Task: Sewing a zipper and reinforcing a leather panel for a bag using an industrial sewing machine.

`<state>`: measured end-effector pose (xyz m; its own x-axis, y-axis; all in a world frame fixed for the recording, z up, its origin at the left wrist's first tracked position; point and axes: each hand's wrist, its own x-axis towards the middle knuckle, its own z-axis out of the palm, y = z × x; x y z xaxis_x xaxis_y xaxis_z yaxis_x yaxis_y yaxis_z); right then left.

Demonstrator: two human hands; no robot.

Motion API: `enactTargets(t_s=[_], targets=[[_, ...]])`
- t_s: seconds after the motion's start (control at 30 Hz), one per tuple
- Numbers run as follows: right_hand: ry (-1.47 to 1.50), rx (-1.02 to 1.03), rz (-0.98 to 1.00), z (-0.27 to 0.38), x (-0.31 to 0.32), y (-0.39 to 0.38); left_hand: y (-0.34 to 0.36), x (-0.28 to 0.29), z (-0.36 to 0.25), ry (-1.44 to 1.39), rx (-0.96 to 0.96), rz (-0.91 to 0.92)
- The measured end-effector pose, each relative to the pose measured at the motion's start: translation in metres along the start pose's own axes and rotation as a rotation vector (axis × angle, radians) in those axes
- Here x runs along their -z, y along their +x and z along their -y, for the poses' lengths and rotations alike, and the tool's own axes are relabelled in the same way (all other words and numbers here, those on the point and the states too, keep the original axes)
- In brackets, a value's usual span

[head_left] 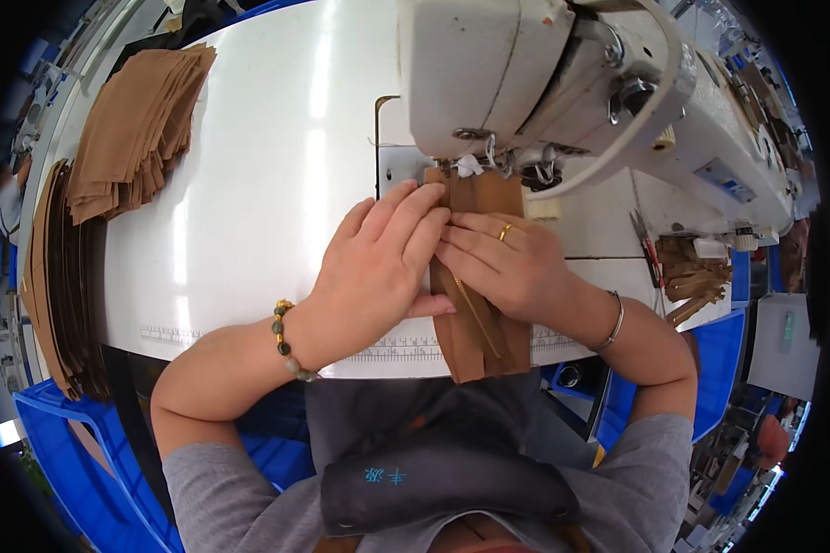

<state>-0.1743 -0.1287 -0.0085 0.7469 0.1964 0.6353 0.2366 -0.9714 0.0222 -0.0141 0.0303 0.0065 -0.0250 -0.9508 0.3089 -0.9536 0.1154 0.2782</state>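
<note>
One left hand [373, 263], thumb apart, and one right hand [523, 270], grip impossible to tell, rest on cloth [512, 348] by the machine [480, 69]; even pressure should keep the zip [477, 316] straight.

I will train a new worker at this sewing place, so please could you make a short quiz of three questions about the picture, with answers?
1. True or false: the left hand and the right hand both touch the brown fabric.
2. Which hand wears the gold ring? A) left B) right
3. Fill in: the large fanned stack of brown pieces lies on the person's ____ side of the white table.

Key: 1. True; 2. B; 3. left
</note>
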Motion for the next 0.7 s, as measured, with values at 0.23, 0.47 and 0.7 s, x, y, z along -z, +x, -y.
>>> enactTargets(t_s=[0.23,0.47,0.7], targets=[[-0.101,-0.008,0.025,0.0073,-0.0022,0.0003,-0.0019,-0.0006,-0.0043,0.138,0.030,0.046],[-0.119,-0.018,0.033,0.0062,-0.0012,-0.0009,-0.0009,0.0007,-0.0031,0.120,0.006,0.084],[-0.062,-0.213,0.095,0.0003,-0.0053,-0.0032,0.0011,0.0040,-0.0055,0.138,0.016,0.113]])
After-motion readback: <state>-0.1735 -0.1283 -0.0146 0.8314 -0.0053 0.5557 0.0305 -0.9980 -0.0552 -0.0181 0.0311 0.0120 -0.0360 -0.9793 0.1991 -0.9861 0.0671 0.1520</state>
